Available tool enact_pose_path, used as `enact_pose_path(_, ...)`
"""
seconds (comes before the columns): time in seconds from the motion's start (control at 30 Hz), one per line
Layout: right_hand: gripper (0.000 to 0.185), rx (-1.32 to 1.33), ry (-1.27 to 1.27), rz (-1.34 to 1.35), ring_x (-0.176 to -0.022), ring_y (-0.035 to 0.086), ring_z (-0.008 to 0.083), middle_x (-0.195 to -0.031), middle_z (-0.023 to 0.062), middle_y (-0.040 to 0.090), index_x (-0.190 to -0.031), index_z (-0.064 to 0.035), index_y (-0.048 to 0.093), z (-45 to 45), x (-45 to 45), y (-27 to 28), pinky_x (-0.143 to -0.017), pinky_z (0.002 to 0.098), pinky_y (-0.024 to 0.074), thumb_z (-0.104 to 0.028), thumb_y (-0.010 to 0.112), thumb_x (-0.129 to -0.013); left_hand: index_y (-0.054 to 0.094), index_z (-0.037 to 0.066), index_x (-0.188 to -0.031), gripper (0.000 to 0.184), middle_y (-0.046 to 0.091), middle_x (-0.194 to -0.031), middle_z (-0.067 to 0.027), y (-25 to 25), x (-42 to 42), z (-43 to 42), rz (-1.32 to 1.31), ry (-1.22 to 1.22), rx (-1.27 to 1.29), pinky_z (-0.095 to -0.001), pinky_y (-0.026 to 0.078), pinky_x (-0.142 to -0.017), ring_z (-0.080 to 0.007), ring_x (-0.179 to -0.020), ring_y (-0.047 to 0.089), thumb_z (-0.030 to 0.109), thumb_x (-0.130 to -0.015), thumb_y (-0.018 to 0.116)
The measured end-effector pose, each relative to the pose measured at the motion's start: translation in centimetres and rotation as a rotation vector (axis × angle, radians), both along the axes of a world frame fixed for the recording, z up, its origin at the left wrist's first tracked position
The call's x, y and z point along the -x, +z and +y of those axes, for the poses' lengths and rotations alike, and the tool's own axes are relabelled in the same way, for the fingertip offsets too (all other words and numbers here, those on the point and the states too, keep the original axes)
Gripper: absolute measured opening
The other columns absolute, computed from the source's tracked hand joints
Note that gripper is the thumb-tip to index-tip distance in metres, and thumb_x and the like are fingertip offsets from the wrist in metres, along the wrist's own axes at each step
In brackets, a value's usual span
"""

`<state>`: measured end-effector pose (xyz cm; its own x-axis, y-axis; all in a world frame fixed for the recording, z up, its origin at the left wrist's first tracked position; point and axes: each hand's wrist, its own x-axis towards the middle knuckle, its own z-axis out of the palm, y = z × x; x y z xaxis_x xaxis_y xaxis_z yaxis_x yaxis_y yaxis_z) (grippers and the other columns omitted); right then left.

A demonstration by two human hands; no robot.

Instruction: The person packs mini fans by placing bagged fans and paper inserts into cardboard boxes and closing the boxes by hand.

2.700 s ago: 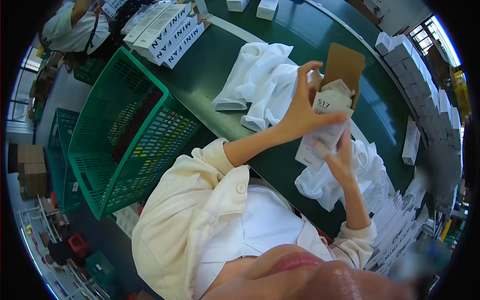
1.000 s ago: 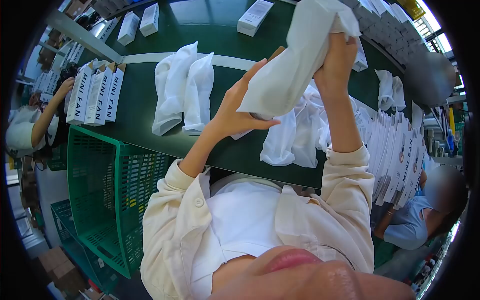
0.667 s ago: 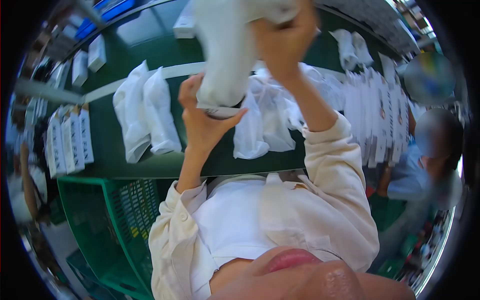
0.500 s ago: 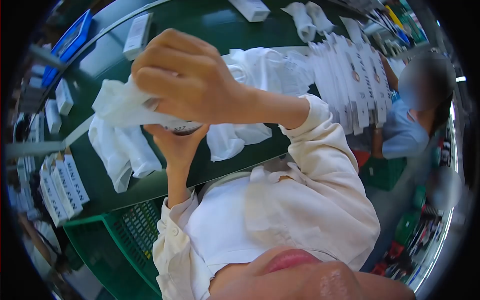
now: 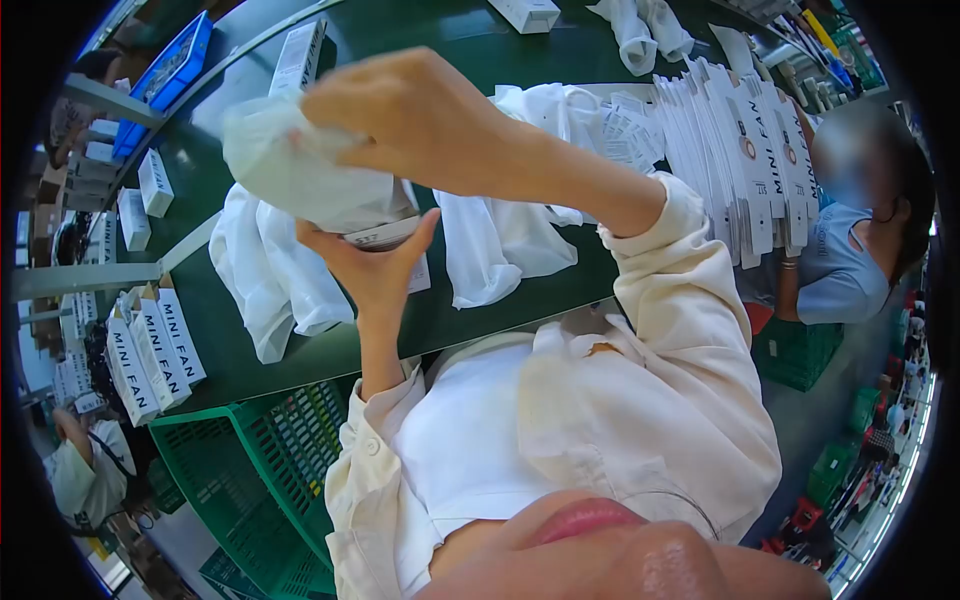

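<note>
Bag (image 5: 275, 160), one, gripped in right hand (image 5: 400, 118); box (image 5: 388, 235), one, gripped in left hand (image 5: 373, 275).

Right hand (image 5: 392, 115) in soft blur

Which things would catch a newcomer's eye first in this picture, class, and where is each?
Probably the centre first: the right hand grips a blurred white wrapped item above the left hand, which is curled round a white box. Next, the stack of white MINI FAN cartons at the right of the green table. Then the large green basket at lower left.
</note>
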<state>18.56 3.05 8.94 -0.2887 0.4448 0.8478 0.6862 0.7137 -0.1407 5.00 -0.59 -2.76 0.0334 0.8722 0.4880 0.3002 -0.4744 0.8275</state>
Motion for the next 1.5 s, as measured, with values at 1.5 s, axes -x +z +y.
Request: enact_pose_path(1.5,0.013,0.739,0.194,0.371,-0.080,0.059,0.0213,-0.092,0.0079,0.065,-0.090,-0.0025,0.064,-9.9,-8.2,-7.0,-0.078,0.0269,0.0467,-0.003,0.064,-0.077,0.032,0.010,-0.130,0.092,0.047,-0.124,-0.0131,0.2,-2.2,-2.0,0.450,-0.287,-0.268,-0.0396,0.039,-0.093,-0.0292,-0.113,0.048,0.024,-0.058,0.087)
